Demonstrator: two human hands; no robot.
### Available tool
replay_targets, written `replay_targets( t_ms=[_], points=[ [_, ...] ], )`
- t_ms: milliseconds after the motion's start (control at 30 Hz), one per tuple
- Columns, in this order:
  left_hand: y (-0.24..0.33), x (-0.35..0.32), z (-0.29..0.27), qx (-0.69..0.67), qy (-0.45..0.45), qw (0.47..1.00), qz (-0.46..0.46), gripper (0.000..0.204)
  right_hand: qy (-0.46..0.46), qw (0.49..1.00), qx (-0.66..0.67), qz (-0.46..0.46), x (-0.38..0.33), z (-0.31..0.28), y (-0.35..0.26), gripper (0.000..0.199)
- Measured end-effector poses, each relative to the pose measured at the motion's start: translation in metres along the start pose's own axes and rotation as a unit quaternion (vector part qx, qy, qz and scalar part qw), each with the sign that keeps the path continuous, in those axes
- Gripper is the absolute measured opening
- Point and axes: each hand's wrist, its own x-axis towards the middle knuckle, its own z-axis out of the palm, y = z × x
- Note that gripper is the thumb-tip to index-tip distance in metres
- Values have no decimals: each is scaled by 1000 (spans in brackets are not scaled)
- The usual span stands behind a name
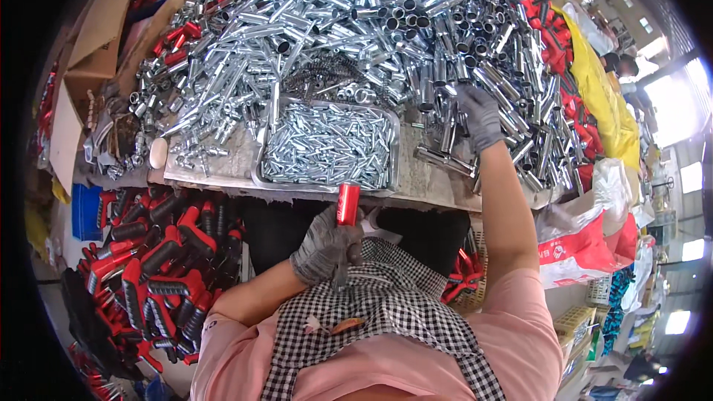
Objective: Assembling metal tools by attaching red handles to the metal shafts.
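My left hand [327, 241], in a grey knit glove, is closed around a red tube [347, 204] held upright close to my apron. A greyish metal part [341, 275] shows below that fist. Reaching forward, my gloved right hand [481, 117] is among the chrome tubes [501, 89] on the right of the heap. Its fingers are bent together against the tubes; what they grip, if anything, is hidden. Between the hands and farther back, a metal tray [396, 152] holds many small silver pins [327, 145].
A large heap of silver tubes [327, 15] covers the workbench [438, 189]. Red-and-black handles [160, 275] are piled low on the left. A cardboard box [96, 44] stands far left. Yellow sheeting [605, 96] and a red-and-white bag [575, 252] lie at the right.
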Motion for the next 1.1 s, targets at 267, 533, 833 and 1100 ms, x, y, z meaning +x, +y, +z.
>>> replay_targets(
  t_ms=[267,533,833,1100],
  points=[
    [11,-2,11,459,37,862,212,25,-66,980,166,86,-72,27,-95,15],
    [8,2,35,642,16,724,251,43,-330,892,-48,-306,-176,43,-75,30],
    [22,43,81,633,-34,730,255,37,-380,889,-96,-236,-140,-31,-85,88],
    [58,64,51,590,128,757,251,34,63,989,-105,-79,115,-255,-27,50]
  ],
)
